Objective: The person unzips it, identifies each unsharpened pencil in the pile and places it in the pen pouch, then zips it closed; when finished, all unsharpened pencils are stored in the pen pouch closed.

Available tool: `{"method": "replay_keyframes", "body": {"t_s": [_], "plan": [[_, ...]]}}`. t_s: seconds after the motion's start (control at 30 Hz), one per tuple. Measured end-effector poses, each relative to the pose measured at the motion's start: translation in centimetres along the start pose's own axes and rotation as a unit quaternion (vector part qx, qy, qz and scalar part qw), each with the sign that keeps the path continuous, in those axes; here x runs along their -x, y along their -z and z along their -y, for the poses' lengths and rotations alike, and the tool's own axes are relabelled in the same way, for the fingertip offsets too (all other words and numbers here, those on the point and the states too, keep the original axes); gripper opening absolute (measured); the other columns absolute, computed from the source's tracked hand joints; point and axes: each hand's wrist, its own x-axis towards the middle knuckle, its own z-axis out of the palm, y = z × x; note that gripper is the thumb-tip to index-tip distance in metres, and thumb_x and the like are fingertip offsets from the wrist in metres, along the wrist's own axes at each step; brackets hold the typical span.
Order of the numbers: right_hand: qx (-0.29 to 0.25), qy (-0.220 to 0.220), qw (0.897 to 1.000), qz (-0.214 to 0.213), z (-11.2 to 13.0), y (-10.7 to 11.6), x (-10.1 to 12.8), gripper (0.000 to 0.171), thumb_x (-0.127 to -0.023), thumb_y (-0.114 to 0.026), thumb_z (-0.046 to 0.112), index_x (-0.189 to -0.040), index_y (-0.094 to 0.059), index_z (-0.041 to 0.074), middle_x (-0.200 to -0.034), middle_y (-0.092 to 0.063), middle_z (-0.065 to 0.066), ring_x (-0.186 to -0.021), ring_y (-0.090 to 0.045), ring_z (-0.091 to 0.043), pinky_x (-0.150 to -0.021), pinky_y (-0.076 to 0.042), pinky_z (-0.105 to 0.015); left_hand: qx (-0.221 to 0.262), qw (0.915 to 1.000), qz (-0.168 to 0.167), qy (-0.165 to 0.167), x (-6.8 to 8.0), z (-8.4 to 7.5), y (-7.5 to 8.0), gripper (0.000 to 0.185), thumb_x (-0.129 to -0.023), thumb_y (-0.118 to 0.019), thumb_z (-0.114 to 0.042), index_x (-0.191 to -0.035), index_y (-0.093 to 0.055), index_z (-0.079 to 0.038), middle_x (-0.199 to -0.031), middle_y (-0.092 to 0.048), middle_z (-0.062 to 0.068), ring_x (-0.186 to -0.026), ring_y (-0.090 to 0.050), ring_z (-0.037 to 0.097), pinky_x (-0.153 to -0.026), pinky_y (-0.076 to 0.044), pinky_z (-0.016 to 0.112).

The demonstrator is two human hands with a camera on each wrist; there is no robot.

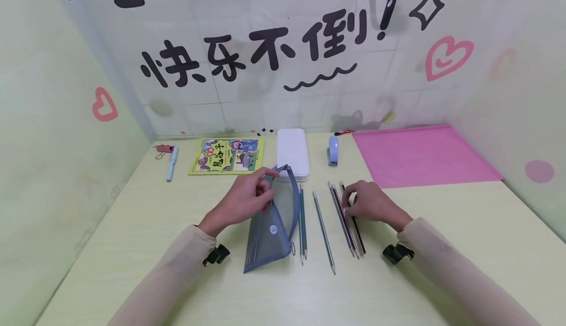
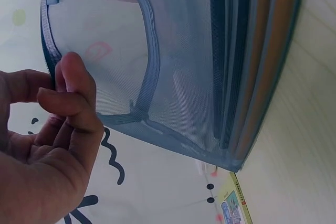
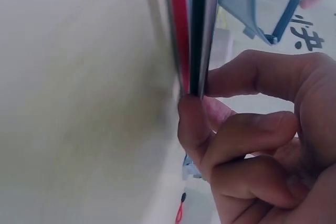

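My left hand [image 1: 245, 195] pinches the upper rim of a blue-grey mesh pencil case [image 1: 267, 242], which stands tilted with its zip mouth gaping. Through the mesh, in the left wrist view, long pencils [image 2: 257, 66] lie along the bottom of the case. To the right, my right hand [image 1: 371, 202] pinches pencils in a small bunch, among them a dark red pencil [image 1: 348, 228]; in the right wrist view red and dark green pencils [image 3: 197, 35] stand between thumb and finger. Between bunch and case lie a single teal pencil [image 1: 324, 230] and a teal pair [image 1: 302, 227].
Behind the case are a white box [image 1: 292, 149] and a yellow-green booklet [image 1: 227, 156]. A blue stapler [image 1: 333, 151] stands right of the box, near a pink sheet [image 1: 424, 156]. Far left lie a light blue pen [image 1: 172, 164] and a reddish binder clip [image 1: 164, 149]. Walls enclose the table.
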Motion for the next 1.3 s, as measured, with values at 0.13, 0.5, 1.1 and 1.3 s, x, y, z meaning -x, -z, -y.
{"method": "replay_keyframes", "body": {"t_s": [0.13, 0.5, 1.1, 1.3], "plan": [[-0.023, 0.005, 1.0, -0.005, 0.7, 0.1, -0.3, 0.009, -0.075, -0.071, 0.007, -0.082, -0.07, 0.011, -0.073, -0.067, -0.002, -0.06, -0.053, -0.013, -0.053, -0.041, -0.028, 0.001, 1.0, 0.003, 0.0, -0.1, 0.0, -0.1, 0.038, -0.096, -0.054, -0.008, -0.134, -0.055, -0.007, -0.069, -0.062, 0.001, -0.058, -0.062, 0.014, -0.053, -0.044, 0.024], [-0.144, 0.008, 0.989, -0.023, 4.0, -0.5, -1.0, 0.018, -0.08, -0.07, 0.008, -0.098, -0.072, 0.005, -0.069, -0.066, -0.008, -0.059, -0.05, -0.013, -0.054, -0.038, -0.027, -0.001, 1.0, 0.003, 0.001, -0.1, -0.1, -0.2, 0.038, -0.096, -0.055, -0.008, -0.134, -0.055, -0.007, -0.07, -0.063, 0.001, -0.058, -0.062, 0.013, -0.055, -0.048, 0.025], [-0.244, 0.018, 0.967, -0.069, 10.3, -4.0, -1.8, 0.02, -0.084, -0.071, 0.012, -0.104, -0.07, 0.01, -0.079, -0.074, -0.004, -0.068, -0.064, -0.019, -0.06, -0.046, -0.027, -0.004, 0.9999, 0.014, -0.005, -0.6, -0.2, -0.4, 0.039, -0.097, -0.054, -0.009, -0.136, -0.052, -0.004, -0.067, -0.064, 0.0, -0.056, -0.062, 0.014, -0.053, -0.042, 0.025], [-0.243, 0.034, 0.969, -0.039, 10.8, -4.6, -1.5, 0.018, -0.083, -0.07, 0.007, -0.101, -0.07, 0.009, -0.078, -0.073, -0.004, -0.068, -0.065, -0.017, -0.062, -0.048, -0.026, 0.003, 0.9999, 0.01, -0.006, -0.6, -0.1, -0.6, 0.038, -0.098, -0.055, -0.008, -0.136, -0.053, -0.004, -0.071, -0.066, 0.001, -0.057, -0.064, 0.013, -0.052, -0.044, 0.025]]}}
